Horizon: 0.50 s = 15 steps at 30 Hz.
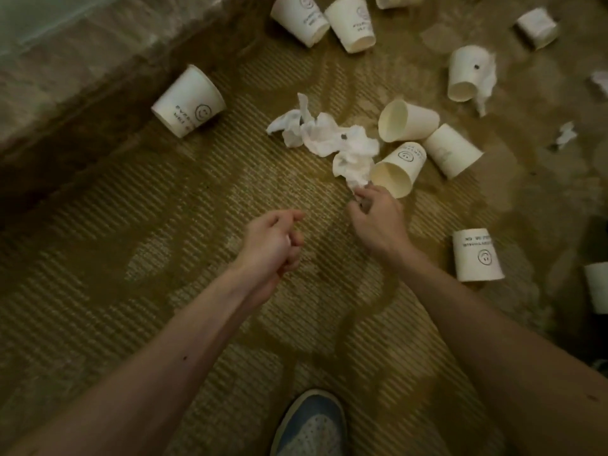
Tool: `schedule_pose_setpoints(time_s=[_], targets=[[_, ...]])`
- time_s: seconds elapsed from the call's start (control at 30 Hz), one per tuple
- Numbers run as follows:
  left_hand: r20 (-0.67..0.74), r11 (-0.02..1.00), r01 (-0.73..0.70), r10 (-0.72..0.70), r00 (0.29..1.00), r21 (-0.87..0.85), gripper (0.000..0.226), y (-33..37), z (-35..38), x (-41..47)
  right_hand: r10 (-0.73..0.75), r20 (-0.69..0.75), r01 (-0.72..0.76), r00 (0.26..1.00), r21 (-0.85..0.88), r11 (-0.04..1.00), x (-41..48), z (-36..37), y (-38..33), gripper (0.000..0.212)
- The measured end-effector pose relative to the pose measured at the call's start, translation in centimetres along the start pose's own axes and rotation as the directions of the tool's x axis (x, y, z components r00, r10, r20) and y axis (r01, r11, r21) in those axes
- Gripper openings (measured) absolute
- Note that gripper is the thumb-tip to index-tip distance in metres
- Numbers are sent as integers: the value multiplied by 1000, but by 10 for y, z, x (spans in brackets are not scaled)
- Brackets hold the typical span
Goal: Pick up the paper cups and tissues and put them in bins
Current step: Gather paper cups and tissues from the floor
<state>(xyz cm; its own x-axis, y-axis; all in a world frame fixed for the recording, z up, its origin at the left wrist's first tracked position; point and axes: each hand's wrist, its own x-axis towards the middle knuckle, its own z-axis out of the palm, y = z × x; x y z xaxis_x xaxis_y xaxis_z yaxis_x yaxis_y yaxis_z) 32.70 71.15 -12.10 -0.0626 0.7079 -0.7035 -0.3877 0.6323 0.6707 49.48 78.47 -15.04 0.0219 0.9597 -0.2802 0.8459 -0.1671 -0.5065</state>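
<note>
My right hand (375, 218) pinches the crumpled tissue (329, 139), left hand (273, 245) loosely curled, empty; I'd bunch more before lifting.

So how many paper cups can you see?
11 cups: one left, three top, two upper right, three beside the tissue, two lower right. More may lie outside the frame.

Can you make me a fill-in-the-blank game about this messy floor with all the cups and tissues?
1. The right hand pinches a crumpled white ____ that lies beside a paper cup.
2. All the litter lies scattered on a patterned ____.
3. The shoe at the bottom edge is white and ____.

Missing words: tissue; carpet; blue.
</note>
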Motion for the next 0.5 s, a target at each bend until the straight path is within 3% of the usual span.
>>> schedule_pose_setpoints(time_s=[0.07, 0.23, 0.5], targets=[[-12, 1000, -13, 13, 1000, -21, 21, 2, 0, -6, -16, -63, 20, 998, 54, 998, -4, 1, -3, 23], [-25, 989, -28, 25, 999, -142, 32, 10, -5, -4, -53, -154, 88, 987, 228, 970, -37, 1, -10, 42], [20, 991, -125, 126, 992, -46, 43, 4, -8, -14, -23, -114, 78, 993, 501, 862, -84, -11, -32, 47]])
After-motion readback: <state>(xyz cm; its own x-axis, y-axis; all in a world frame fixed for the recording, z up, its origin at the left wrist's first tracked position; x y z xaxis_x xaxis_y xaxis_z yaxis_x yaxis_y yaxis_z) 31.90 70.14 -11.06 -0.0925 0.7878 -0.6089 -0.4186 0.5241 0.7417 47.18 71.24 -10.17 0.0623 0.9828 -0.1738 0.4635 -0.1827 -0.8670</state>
